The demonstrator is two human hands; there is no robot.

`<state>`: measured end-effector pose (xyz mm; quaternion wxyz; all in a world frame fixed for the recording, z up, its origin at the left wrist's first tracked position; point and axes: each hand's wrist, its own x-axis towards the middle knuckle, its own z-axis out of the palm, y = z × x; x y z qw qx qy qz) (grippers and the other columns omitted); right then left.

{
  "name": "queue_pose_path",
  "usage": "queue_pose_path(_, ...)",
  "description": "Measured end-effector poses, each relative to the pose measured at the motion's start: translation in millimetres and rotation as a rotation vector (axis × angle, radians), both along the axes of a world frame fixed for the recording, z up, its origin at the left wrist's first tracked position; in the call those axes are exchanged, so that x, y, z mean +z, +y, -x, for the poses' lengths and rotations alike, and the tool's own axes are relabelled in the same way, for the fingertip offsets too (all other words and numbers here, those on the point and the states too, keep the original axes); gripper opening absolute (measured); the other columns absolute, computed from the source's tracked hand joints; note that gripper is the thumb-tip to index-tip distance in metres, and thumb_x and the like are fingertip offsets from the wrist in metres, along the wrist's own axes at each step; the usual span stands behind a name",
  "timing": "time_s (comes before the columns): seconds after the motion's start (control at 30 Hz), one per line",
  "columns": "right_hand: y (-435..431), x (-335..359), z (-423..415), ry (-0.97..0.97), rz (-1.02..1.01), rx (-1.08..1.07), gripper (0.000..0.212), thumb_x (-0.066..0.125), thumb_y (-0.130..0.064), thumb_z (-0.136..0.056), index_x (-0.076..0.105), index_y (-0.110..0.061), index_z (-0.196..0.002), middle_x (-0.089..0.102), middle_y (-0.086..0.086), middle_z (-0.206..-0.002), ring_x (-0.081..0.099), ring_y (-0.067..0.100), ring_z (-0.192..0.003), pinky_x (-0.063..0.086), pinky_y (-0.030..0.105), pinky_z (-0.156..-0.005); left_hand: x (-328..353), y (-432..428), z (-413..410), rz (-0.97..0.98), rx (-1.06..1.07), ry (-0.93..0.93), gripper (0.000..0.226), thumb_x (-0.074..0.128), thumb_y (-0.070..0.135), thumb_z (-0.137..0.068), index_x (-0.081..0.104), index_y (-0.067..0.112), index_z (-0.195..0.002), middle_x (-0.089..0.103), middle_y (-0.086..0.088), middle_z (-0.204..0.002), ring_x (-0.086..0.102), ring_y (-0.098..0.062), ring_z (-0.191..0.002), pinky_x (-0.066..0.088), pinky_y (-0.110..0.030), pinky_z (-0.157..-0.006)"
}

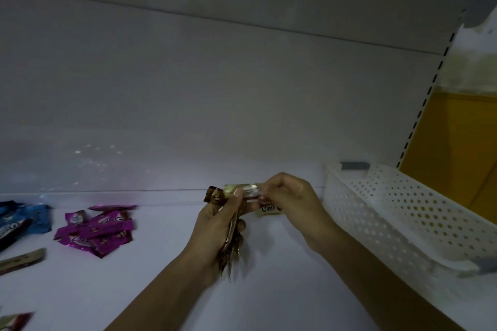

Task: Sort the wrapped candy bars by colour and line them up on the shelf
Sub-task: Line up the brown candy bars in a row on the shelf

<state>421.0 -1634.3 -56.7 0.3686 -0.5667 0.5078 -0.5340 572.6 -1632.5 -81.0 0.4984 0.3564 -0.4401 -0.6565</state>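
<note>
My left hand (215,234) grips a bunch of gold and brown wrapped candy bars (231,242) above the middle of the white shelf (161,277). My right hand (287,199) pinches the end of one pale gold bar (243,188) at the top of that bunch. A cream bar (269,209) shows just under my right fingers. Several purple bars (96,231) lie in a loose pile to the left. Blue bars (24,217) lie at the far left edge.
A white perforated plastic basket (398,212) stands on the shelf at the right, close to my right wrist. A gold bar (21,259) lies at the left edge, and a red wrapper (13,321) shows at the bottom left. The shelf's back wall (215,102) rises behind.
</note>
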Motion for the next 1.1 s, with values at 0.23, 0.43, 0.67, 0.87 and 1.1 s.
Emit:
queue_pose_path(0.23,-0.5,-9.2,32.8,-0.240,-0.112,-0.182,0.020,0.044,-0.002,-0.095,0.059,-0.011,-0.086,0.069,0.009,-0.077,0.064,0.014,-0.051,0.054,0.023,-0.052,-0.4,-3.7,1.4,-0.035,0.018,0.044,0.020,0.054,0.029,-0.094,0.069,0.019,-0.104,0.074,0.001,-0.080,0.047,-0.009,-0.049,0.036,-0.021,-0.040)
queue_pose_path(0.43,-2.0,-20.7,40.8,0.401,-0.118,0.037,0.026,0.051,0.002,-0.089,0.064,-0.020,-0.083,0.063,-0.004,-0.076,0.054,-0.001,-0.062,0.041,0.012,-0.059,-3.4,-5.1,2.1,-0.013,0.015,0.038,0.020,0.054,0.030,-0.094,0.068,0.020,-0.105,0.073,0.003,-0.078,0.048,-0.008,-0.048,0.038,-0.021,-0.040)
queue_pose_path(0.67,8.5,-27.0,18.0,1.098,0.088,-0.134,0.027,0.057,-0.052,-0.087,0.048,-0.031,-0.072,0.047,-0.017,-0.064,0.042,-0.003,-0.059,0.033,0.023,-0.071,-4.5,-5.1,0.2,-0.011,0.017,0.037,0.021,0.054,0.032,-0.094,0.070,0.023,-0.104,0.074,0.002,-0.083,0.050,-0.008,-0.050,0.041,-0.022,-0.043)
queue_pose_path(0.87,18.8,-19.0,7.0,1.322,-0.015,-0.093,0.018,0.056,-0.040,-0.088,0.064,-0.024,-0.090,0.064,-0.012,-0.093,0.057,0.011,-0.091,0.029,0.037,-0.096,-2.8,-3.9,-0.1,-0.019,0.022,0.034,0.022,0.053,0.032,-0.095,0.069,0.022,-0.106,0.074,0.003,-0.081,0.048,-0.009,-0.051,0.038,-0.022,-0.042)
queue_pose_path(1.1,10.8,-20.3,32.6,1.162,-0.087,-0.060,0.024,0.064,-0.046,-0.084,0.066,-0.032,-0.104,0.054,-0.015,-0.100,0.049,0.009,-0.104,0.030,0.030,-0.087,-1.3,-2.0,-0.6,-0.026,0.013,0.042,0.021,0.054,0.033,-0.094,0.069,0.022,-0.105,0.074,0.003,-0.080,0.048,-0.009,-0.049,0.039,-0.021,-0.040)
